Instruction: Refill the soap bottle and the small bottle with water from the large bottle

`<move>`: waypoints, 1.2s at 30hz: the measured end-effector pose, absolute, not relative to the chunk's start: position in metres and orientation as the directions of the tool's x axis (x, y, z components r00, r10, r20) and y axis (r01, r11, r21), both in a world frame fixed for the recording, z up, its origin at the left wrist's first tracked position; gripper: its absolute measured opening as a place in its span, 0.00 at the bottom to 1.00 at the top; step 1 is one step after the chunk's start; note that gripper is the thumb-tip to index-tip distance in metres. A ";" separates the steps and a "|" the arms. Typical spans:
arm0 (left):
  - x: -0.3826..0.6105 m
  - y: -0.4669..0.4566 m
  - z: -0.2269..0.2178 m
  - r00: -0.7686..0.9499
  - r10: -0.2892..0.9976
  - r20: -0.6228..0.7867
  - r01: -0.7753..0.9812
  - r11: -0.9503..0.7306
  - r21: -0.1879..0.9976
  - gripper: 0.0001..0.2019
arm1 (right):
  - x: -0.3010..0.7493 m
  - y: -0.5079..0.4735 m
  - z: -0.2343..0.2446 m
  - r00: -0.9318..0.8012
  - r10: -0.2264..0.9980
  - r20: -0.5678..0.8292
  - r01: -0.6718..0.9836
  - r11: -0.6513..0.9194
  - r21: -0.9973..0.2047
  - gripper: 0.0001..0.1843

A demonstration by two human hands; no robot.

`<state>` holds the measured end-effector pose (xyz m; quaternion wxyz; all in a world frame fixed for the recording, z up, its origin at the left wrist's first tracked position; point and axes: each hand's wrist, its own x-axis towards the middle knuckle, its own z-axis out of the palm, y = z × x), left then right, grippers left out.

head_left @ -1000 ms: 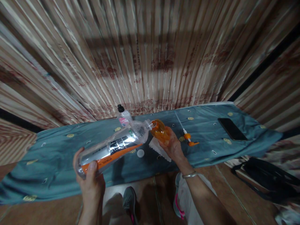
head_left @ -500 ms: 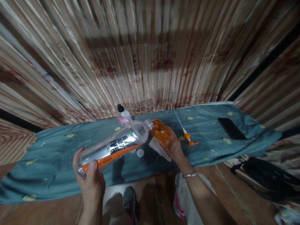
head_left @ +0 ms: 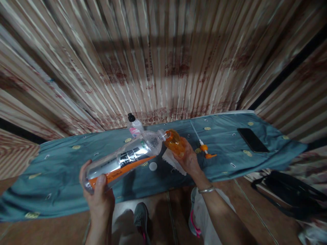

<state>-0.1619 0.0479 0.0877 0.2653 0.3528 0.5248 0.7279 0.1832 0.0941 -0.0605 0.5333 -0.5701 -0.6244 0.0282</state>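
My left hand (head_left: 98, 190) grips the base of a large clear plastic bottle (head_left: 127, 158) with a silver, black and orange label. The bottle lies tilted, its uncapped neck pointing right and slightly up in the picture. At that neck is the mouth of a small orange see-through bottle (head_left: 175, 142), wrapped by the fingers of my right hand (head_left: 188, 158). The two mouths meet; whether they touch, I cannot tell. Below them a white round cap (head_left: 153, 166) and a white paper tissue (head_left: 171, 160) lie on the cloth. An orange pump head (head_left: 204, 148) with a long tube rests to the right.
A clear squeeze bottle with a black cap (head_left: 135, 125) stands behind the large bottle. The narrow table wears a teal patterned cloth (head_left: 63, 173). A black phone (head_left: 252, 140) lies at the right. Striped curtains (head_left: 163, 61) hang behind. A black bag (head_left: 288, 194) is at the lower right.
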 end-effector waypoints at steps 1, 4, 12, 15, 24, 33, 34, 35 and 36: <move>-0.162 0.048 0.088 -0.607 0.759 0.238 -0.005 -0.302 0.953 0.40 | 0.184 0.094 -0.060 0.221 0.753 0.620 0.683 0.335 -0.650 0.47; -0.165 0.047 0.088 -0.591 0.769 0.246 0.015 -0.294 0.956 0.39 | 0.185 0.092 -0.056 0.205 0.758 0.619 0.689 0.337 -0.641 0.48; -0.164 0.048 0.088 -0.589 0.768 0.250 -0.031 -0.331 0.943 0.39 | 0.188 0.090 -0.052 0.171 0.771 0.613 0.699 0.343 -0.627 0.48; -0.162 0.048 0.088 -0.611 0.757 0.231 -0.074 -0.346 0.935 0.39 | 0.186 0.091 -0.053 0.186 0.774 0.605 0.699 0.329 -0.635 0.48; -0.162 0.048 0.088 -0.612 0.753 0.241 -0.031 -0.327 0.944 0.38 | 0.182 0.095 -0.058 0.214 0.714 0.666 0.701 0.363 -0.614 0.48; -0.161 0.045 0.085 -0.593 0.764 0.256 -0.034 -0.341 0.939 0.37 | 0.187 0.095 -0.062 0.202 0.745 0.636 0.684 0.357 -0.636 0.50; -0.162 0.045 0.084 -0.587 0.764 0.266 -0.022 -0.344 0.939 0.36 | 0.187 0.095 -0.062 0.200 0.738 0.645 0.686 0.365 -0.630 0.50; -0.162 0.045 0.084 -0.583 0.765 0.274 -0.014 -0.347 0.938 0.36 | 0.187 0.095 -0.062 0.196 0.731 0.654 0.688 0.372 -0.623 0.50; -0.162 0.045 0.084 -0.583 0.763 0.278 -0.013 -0.351 0.936 0.36 | 0.187 0.095 -0.062 0.194 0.726 0.660 0.689 0.378 -0.618 0.51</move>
